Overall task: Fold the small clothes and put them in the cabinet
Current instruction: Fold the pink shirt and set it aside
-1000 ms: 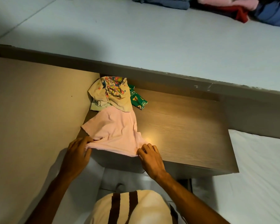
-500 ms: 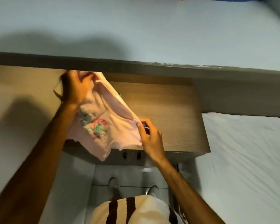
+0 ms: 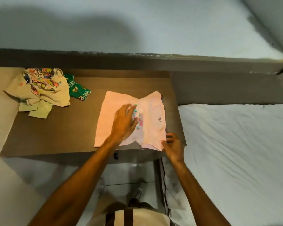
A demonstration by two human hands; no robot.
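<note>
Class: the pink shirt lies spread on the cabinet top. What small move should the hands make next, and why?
Probably fold the near sleeve inward. The pink shirt lies flat, print up, the left hand pressing its middle, while the right hand pinches the near sleeve at the cabinet top edge.

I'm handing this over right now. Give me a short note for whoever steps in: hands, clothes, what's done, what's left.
Left hand: open, flat on the pink shirt's print.
Right hand: fingers at the shirt's near right corner; grip unclear.
Pink shirt: spread print-up on the wooden top, not folded.
Cream printed garment and green cloth: crumpled at back left.
Done: shirt laid out. Left: fold all, put in cabinet.
</note>
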